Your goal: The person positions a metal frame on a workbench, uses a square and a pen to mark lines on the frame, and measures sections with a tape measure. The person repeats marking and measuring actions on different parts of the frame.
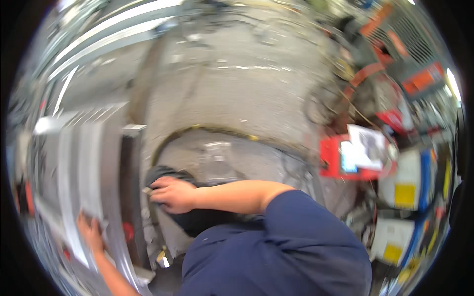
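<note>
My left hand [90, 234] rests on a stack of long silvery metal profiles [91, 167] at the left, fingers stretched out and apart, somewhat blurred. Over my dark-trousered knee [163, 173], my right hand [173, 195] is closed, its forearm crossing in front of my body. A small pale tip [147, 191] pokes out by its fingers; what it belongs to is too blurred to name. Beside the profiles runs a dark brown metal beam [132, 182], between them and my leg.
A dark hose [207, 128] curves over the concrete floor ahead. To the right stand a red box [332, 155] with papers on it, white boxes with yellow labels [405, 190], and an orange-and-grey machine [405, 39]. Cables lie farther off.
</note>
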Demonstrator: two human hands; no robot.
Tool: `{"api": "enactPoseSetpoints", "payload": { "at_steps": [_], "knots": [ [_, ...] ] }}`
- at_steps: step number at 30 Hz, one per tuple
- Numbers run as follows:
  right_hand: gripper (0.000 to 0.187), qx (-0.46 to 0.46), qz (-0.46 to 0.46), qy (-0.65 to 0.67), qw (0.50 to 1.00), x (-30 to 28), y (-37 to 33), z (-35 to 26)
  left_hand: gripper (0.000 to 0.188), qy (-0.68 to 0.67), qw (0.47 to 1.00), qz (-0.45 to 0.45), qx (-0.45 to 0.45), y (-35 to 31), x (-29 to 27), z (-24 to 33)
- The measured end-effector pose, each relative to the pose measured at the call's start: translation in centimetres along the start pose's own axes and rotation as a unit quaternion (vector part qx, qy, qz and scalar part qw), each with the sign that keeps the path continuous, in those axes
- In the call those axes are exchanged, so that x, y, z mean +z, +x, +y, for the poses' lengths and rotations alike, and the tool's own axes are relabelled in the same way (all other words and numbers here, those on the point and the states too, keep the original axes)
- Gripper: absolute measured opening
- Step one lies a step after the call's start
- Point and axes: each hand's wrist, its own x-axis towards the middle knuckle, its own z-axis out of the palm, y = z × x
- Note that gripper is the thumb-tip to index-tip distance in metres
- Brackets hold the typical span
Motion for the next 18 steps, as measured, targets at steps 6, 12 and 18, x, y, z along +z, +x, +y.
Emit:
{"api": "enactPoseSetpoints", "payload": {
  "at_steps": [6, 12, 18],
  "knots": [
    [0.043, 0.01, -0.009, -0.061, 0.998, -2.6, 0.4, -0.7, 0.091, 0.062, 0.995, 0.0, -0.076, 2.0, 0.8, 7.3],
    [0.042, 0.0, -0.032, -0.052, 0.998, -2.5, 0.7, -1.5, 0.093, 0.069, 0.991, -0.003, -0.114, 0.3, -0.8, 9.9],
    [0.043, 0.012, -0.035, -0.056, 0.998, -2.8, 1.5, -2.1, 0.095, 0.071, 0.99, -0.001, -0.12, 0.2, -1.1, 10.6]
  ]
}}
